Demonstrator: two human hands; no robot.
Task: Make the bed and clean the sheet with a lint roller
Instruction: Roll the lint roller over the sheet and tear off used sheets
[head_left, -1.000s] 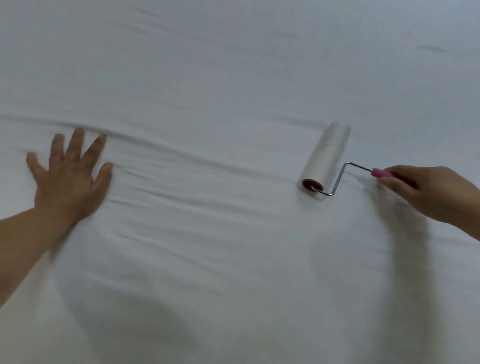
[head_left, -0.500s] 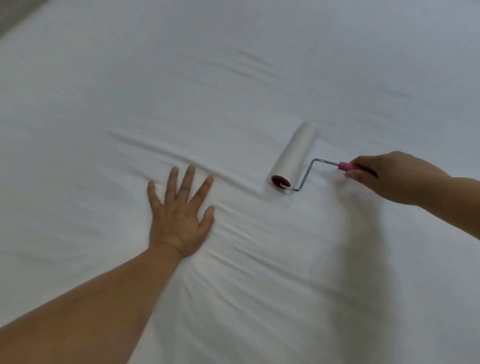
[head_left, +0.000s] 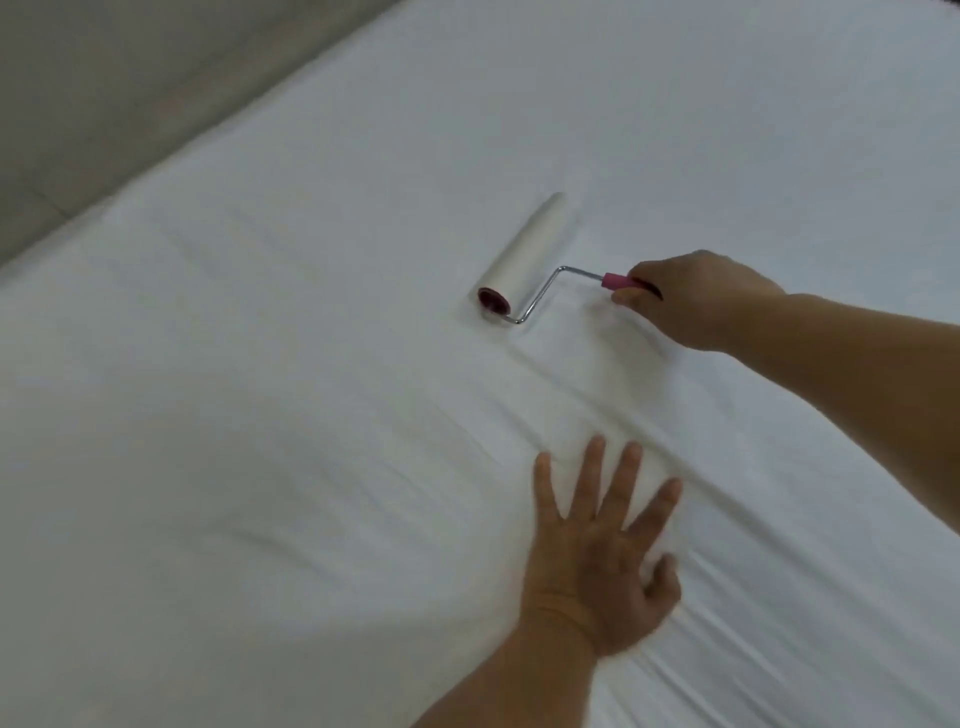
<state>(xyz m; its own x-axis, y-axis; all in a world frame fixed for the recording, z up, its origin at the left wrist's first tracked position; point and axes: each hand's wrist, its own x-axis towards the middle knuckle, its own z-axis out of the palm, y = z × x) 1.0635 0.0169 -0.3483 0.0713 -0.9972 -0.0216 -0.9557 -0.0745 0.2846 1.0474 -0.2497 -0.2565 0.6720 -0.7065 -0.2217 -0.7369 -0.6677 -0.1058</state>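
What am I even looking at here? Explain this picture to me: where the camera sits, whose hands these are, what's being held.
There is no machine here. The camera is worn on a person's head and looks down at their own two hands over a bed. The white sheet covers nearly the whole picture and shows some wrinkles. The right hand grips the pink handle of a lint roller, whose white roll lies on the sheet. The left hand lies flat with fingers spread on the sheet, holding nothing. At the top left is a strip of floor.
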